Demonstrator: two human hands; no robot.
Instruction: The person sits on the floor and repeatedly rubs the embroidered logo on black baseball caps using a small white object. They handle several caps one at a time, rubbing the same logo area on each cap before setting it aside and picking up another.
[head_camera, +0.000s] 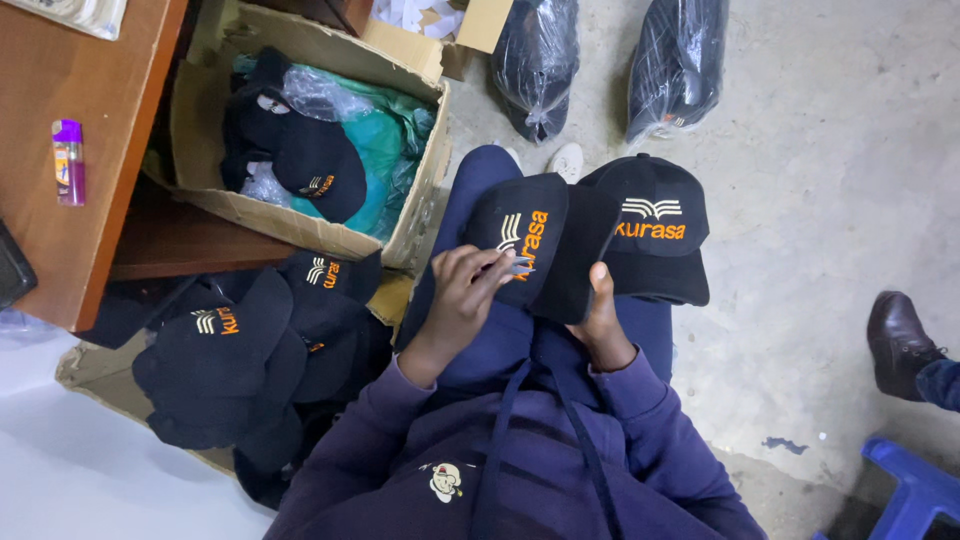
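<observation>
A black cap (545, 240) with orange and white embroidery lies on my lap. My right hand (606, 325) grips it at the brim, thumb on top. My left hand (460, 300) pinches a small metal tool, apparently thread snips (518, 265), with its tip against the embroidered front of that cap. A second black cap (655, 225) of the same kind rests on my right knee, just beyond the first, touched by neither hand.
A pile of black caps (250, 350) lies on flattened cardboard at my left. An open cardboard box (300, 215) holds more caps and green plastic. A wooden desk (60, 230) carries a purple lighter (68, 160). Two plastic-wrapped bundles (535, 60) lie ahead. Another person's shoe (898, 340) and a blue stool (915, 490) are at right.
</observation>
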